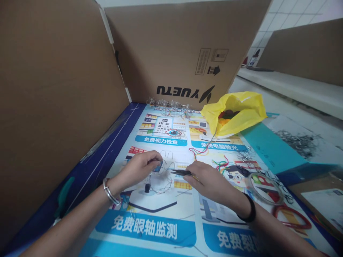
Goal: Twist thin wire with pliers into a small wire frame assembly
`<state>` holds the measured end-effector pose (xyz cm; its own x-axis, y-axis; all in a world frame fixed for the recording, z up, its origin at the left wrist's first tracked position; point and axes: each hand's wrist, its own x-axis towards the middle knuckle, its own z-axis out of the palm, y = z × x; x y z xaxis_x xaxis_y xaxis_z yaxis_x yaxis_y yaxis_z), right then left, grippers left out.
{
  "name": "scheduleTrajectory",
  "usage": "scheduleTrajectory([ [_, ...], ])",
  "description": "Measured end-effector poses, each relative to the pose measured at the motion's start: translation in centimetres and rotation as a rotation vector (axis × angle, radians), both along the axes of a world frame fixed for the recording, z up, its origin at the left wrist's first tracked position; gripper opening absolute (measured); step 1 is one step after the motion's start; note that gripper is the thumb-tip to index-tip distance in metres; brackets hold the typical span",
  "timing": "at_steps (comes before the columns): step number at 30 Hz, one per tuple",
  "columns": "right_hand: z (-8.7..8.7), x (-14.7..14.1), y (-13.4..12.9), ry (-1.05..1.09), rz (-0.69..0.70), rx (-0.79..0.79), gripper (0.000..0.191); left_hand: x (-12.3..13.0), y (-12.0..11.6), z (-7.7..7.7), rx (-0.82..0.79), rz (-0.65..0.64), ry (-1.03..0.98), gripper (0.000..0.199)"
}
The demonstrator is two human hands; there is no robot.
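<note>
My left hand is closed in a pinch above the printed sheet, its thumb and forefinger together at the start of a thin wire loop. The loop hangs below the fingers, with a small black piece at its left side. Exactly what sits between the fingertips is too small to make out. Facing it from the right, my right hand grips a black tool with two slim pointed jaws; the tips point left at the loop, slightly apart. Whether it is pliers, tweezers or snips I cannot tell.
A yellow bag stands open at the back right, red, green and yellow cords trailing from it. Clear tape roll and red ring lie right. Wire pieces line the tall cardboard. Something green lies left.
</note>
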<state>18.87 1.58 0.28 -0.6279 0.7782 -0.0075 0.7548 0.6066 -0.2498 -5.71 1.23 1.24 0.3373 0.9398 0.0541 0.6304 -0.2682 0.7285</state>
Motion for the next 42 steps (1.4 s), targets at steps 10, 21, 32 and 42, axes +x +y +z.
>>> scheduleTrajectory([
  [10,1.1,-2.4,0.5,-0.060,0.005,0.012,0.025,-0.2,0.0,0.2,0.013,-0.013,-0.027,0.015],
  [21,0.9,-2.6,0.4,-0.119,0.029,0.108,0.026,-0.3,0.1,-0.3,0.009,0.005,-0.004,0.012],
  [32,0.8,0.0,0.3,-0.166,0.013,0.095,0.026,0.2,-0.3,0.1,0.046,0.028,0.062,0.011],
  [42,-0.9,1.2,-0.2,-0.174,-0.016,0.190,0.030,0.2,-0.5,0.1,0.076,0.031,0.096,0.010],
])
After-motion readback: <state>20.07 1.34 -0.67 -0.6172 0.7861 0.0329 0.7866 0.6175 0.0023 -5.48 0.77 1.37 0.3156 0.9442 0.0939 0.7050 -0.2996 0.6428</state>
